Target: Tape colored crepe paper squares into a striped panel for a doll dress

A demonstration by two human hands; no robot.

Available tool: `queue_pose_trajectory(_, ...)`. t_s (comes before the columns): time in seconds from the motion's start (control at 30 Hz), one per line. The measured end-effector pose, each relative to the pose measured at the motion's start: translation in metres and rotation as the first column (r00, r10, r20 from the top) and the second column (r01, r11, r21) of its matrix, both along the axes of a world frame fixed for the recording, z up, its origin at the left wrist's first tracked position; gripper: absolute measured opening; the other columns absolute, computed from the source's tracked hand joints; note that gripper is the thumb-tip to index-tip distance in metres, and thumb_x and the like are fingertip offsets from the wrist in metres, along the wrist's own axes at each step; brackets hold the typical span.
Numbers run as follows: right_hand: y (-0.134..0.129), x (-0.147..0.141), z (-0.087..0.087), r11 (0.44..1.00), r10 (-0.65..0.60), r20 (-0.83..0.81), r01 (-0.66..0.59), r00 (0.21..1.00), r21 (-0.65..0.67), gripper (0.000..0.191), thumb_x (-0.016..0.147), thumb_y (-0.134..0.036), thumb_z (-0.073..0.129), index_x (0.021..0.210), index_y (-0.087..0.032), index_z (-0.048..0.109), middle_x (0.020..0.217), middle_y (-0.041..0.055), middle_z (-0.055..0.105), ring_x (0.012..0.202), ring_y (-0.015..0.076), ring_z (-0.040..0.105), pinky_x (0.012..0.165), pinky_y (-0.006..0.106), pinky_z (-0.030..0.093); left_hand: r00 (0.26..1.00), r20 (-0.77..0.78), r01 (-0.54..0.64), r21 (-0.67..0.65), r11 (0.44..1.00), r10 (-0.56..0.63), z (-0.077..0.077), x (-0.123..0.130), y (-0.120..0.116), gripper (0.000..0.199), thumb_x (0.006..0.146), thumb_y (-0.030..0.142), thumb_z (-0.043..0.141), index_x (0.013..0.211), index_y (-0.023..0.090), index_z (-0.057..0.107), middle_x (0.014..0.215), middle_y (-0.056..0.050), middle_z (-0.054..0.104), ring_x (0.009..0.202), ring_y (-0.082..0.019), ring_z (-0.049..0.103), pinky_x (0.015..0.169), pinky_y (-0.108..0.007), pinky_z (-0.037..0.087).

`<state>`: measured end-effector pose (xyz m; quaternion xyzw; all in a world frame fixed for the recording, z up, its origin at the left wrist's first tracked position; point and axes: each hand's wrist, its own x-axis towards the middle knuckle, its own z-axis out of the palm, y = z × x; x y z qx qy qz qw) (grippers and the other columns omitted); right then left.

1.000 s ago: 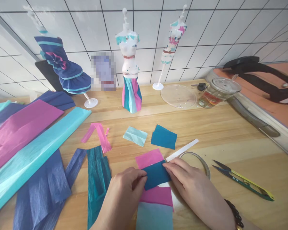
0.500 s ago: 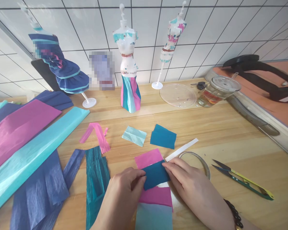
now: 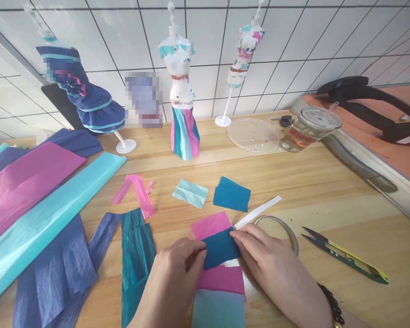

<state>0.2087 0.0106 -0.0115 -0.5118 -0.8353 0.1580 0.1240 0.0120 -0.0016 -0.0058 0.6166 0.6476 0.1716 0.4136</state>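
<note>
Between my hands lies a dark blue paper piece (image 3: 221,248), overlapping a pink piece (image 3: 212,225) above it. My left hand (image 3: 177,273) pinches its left edge between thumb and fingertips. At its upper right corner, the fingers of my right hand (image 3: 269,257) are closed on the same piece. Below are a magenta piece (image 3: 222,279) and a pale blue piece (image 3: 218,310). A white strip (image 3: 258,212) points up and right from my right fingertips, and a roll of tape (image 3: 290,228) sits partly behind that hand.
Yellow-green snips (image 3: 348,257) lie at the right. Crepe paper, including a turquoise roll (image 3: 58,214) and a teal bundle (image 3: 136,255), covers the left. Three small mannequins, one in a striped skirt (image 3: 185,134), stand behind, with a lidded glass (image 3: 309,130) farther right.
</note>
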Motion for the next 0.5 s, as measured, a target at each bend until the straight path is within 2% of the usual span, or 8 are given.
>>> queue_pose_trajectory(0.17, 0.0004, -0.0007, -0.0008, 1.0, 0.001, 0.017, -0.001, 1.0, 0.011, 0.023, 0.086, -0.009, 0.04, 0.096, -0.021, 0.057, 0.087, 0.0031, 0.061, 0.063, 0.0143, 0.062, 0.056, 0.025, 0.047, 1.0, -0.012, 0.003, -0.013, 1.0, -0.003, 0.0026, 0.0003, 0.001, 0.023, 0.083, 0.022, 0.048, 0.092, 0.022, 0.069, 0.079, 0.001, 0.069, 0.072, -0.014, 0.064, 0.066, -0.024, 0.046)
queue_pose_trajectory(0.5, 0.0013, -0.0022, 0.0015, 1.0, 0.004, 0.012, -0.004, 1.0, 0.003, 0.027, 0.086, -0.008, 0.037, 0.096, -0.02, 0.058, 0.083, 0.0028, 0.06, 0.061, 0.0136, 0.061, 0.055, 0.025, 0.046, 1.0, -0.027, 0.011, 0.029, 1.0, -0.011, -0.0018, 0.0002, 0.0007, 0.024, 0.083, 0.022, 0.047, 0.091, 0.022, 0.07, 0.08, -0.001, 0.07, 0.072, -0.016, 0.065, 0.065, -0.025, 0.048)
